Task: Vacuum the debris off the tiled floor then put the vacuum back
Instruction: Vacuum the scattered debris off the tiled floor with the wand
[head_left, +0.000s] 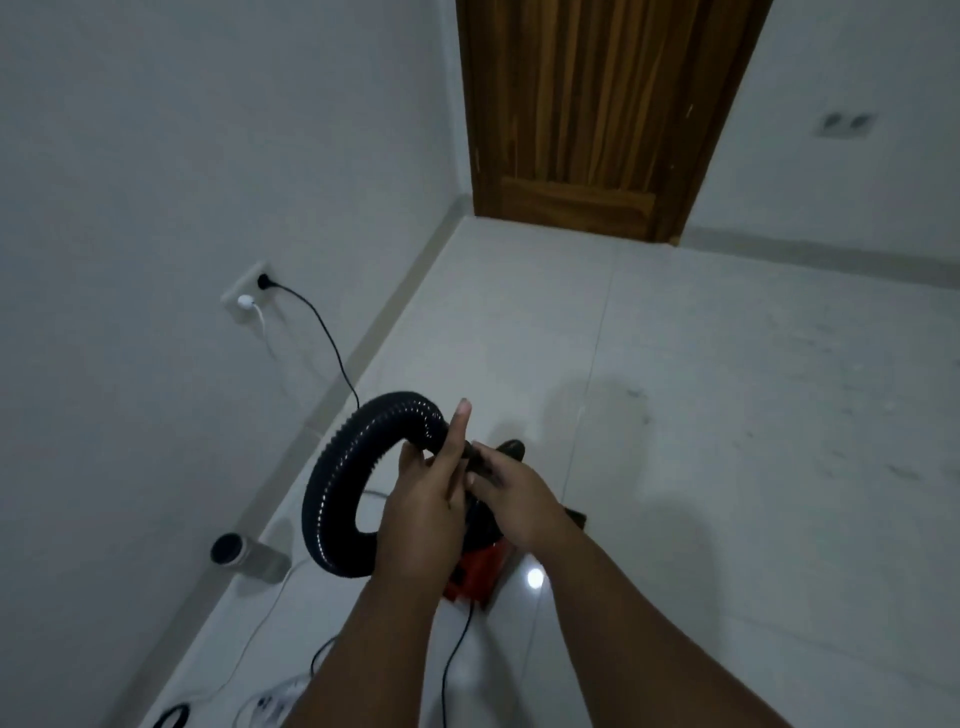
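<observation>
1. Black ribbed hose (332, 483), curled into a near-full loop, raised above the tiled floor (727, 415) and taken here as the landmark.
2. Left hand (423, 512) at the loop's right side, wrapped around the hose close to its end, one finger stretched straight up past the hose's upper curve.
3. Right hand (511, 496) just right of the left hand, touching it, closed on the dark nozzle piece (475, 460) that sticks out from the hose end.
4. Red vacuum body (475, 571) below and right of the loop, on the floor, largely hidden behind both forearms; a dark rounded part (511, 448) showing above the right hand, identity unclear.
5. Black power cord (324, 332) running from above the loop up and left to a wall socket (249, 299); a white plug (244, 301) in the same socket plate, with a thin white lead hanging down.
6. Grey cylindrical bottle (247, 556) lying on its side left of the loop's bottom, by the skirting.
7. Second stretch of black cord (454, 660) trailing down from under the vacuum body, below the loop.
8. Faint dark specks and smears of debris (639, 400) on the tiles well right of the loop.
9. Wooden door (597, 114) far beyond the loop, closed, in the room's corner.
</observation>
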